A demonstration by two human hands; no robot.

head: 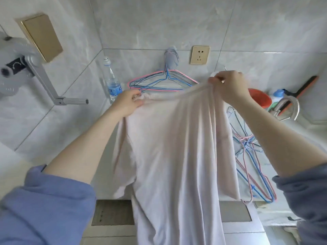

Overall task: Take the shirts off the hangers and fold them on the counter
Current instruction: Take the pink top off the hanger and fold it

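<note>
Above the pale worktop [300, 138], a pale pink shirt [177, 147] hangs spread between both raised hands, its lower part trailing down past the worktop's front edge. The left hand [126, 103] pinches the shirt's top edge near the collar; the right hand [228, 85] grips bunched fabric higher up. Behind the shirt, pink, blue and black wire hangers [159, 82] hang from a hook on the tiled wall. More wire hangers [251, 156] lie on the worktop just right of the shirt. A water bottle [112, 80] stands left of the hung hangers.
</note>
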